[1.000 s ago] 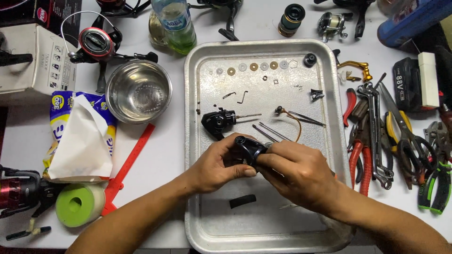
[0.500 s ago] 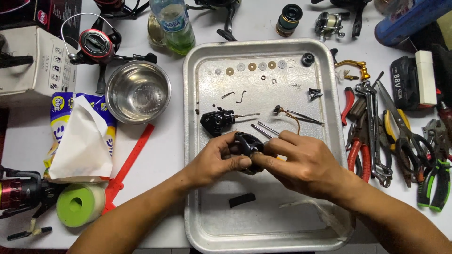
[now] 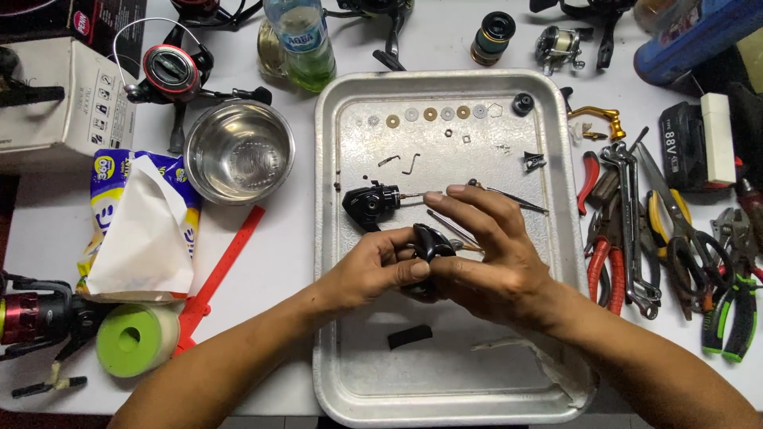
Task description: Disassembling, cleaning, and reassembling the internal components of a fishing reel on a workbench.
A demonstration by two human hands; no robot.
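Over the middle of a metal tray (image 3: 350, 373), my left hand (image 3: 373, 270) and my right hand (image 3: 489, 258) hold a small black reel part (image 3: 429, 242) between them. The left thumb and fingers pinch its lower left side. My right hand cups it from the right, with the fingers spread above it. Just beyond the hands lies a black reel body (image 3: 370, 202) with a thin shaft. A row of small washers (image 3: 429, 115) lies at the tray's far end. A small black strip (image 3: 409, 337) lies on the tray near me.
Left of the tray stand a steel bowl (image 3: 238, 159), a tissue pack (image 3: 143, 230), a red strip (image 3: 218, 274), a green tape roll (image 3: 135, 340) and fishing reels (image 3: 171, 71). Pliers and wrenches (image 3: 636, 230) lie to the right. A bottle (image 3: 302, 40) stands at the back.
Both hands have stayed over the tray's middle and turned the black part between them. My right hand's fingers have lifted and spread above it.
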